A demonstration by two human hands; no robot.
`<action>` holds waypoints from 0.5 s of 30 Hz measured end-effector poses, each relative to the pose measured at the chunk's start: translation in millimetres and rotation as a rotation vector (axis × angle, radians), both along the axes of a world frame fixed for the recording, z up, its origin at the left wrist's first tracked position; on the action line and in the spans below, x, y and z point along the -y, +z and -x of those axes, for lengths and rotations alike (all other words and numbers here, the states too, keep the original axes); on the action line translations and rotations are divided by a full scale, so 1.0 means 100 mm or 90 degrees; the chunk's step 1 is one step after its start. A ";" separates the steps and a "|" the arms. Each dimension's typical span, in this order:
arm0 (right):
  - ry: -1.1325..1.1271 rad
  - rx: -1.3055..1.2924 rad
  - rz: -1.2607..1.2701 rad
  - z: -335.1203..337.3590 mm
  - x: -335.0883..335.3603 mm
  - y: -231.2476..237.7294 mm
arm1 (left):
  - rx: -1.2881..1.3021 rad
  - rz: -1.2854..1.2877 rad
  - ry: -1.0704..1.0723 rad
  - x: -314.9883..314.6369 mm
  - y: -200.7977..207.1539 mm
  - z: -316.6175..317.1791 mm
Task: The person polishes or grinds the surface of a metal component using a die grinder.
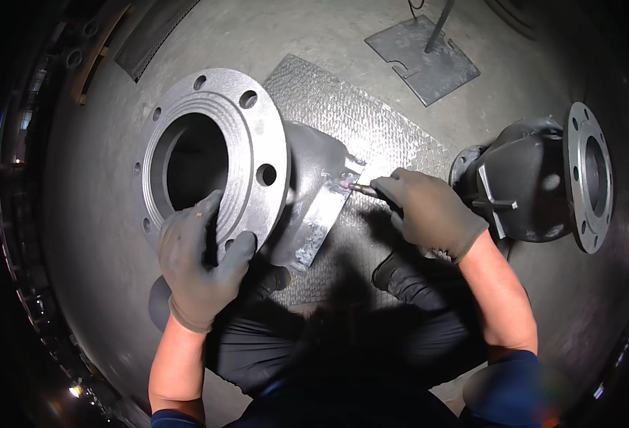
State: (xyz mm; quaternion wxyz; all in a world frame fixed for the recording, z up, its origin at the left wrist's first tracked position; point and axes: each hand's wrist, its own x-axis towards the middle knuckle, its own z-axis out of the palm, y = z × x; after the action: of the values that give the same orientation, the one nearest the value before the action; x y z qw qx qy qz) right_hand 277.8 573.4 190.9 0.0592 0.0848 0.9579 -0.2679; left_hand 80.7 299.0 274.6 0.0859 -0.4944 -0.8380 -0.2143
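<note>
**Grey cast valve body held steady on the mat while a small tool meets its side rib**

Dark-trousered knees [329,342] and black shoes fill the lower middle of the view, the person crouching over a diamond-patterned metal mat [371,121] laid on the concrete floor [314,36]. Just above them the left hand [199,260], in a grey knit glove, is clamped over the lower rim of the flange: thumb and forefinger curl around the edge, the fingers [237,250] closed tight on the metal. That flange belongs to a large cast valve body [257,164], dull grey, its round face ringed with bolt holes and stepped in concentric ridges around a wide dark bore. Behind the flange the body swells into a rough, rounded casting with a flat rib running down its side, brighter and scuffed where bare metal shows. It stands on the near left part of the mat, flange face turned up toward the camera.

The right hand [428,210], gloved alike, is closed around a slim grinding tool [361,189] whose pinkish tip touches the upper end of that rib.

A second flanged casting [543,182] lies on the floor off the mat's right edge. Beyond the mat's far edge rests a flat metal plate [421,53]
</note>
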 end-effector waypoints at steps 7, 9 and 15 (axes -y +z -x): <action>-0.145 -0.077 0.101 -0.31 0.22 0.04 | 0.016 -0.002 0.000 -0.01 0.03 -0.02; -0.135 -0.049 0.107 -0.29 0.30 0.07 | 0.027 -0.002 0.006 -0.01 0.03 -0.03; -0.102 -0.034 0.133 -0.30 0.46 0.14 | 0.019 -0.017 0.005 -0.01 0.02 -0.03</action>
State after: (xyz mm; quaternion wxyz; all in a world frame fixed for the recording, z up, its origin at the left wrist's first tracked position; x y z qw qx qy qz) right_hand 307.6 527.9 204.9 0.0206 0.1470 0.9161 -0.3724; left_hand 83.6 300.3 276.3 0.0813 -0.4867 -0.8381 -0.2325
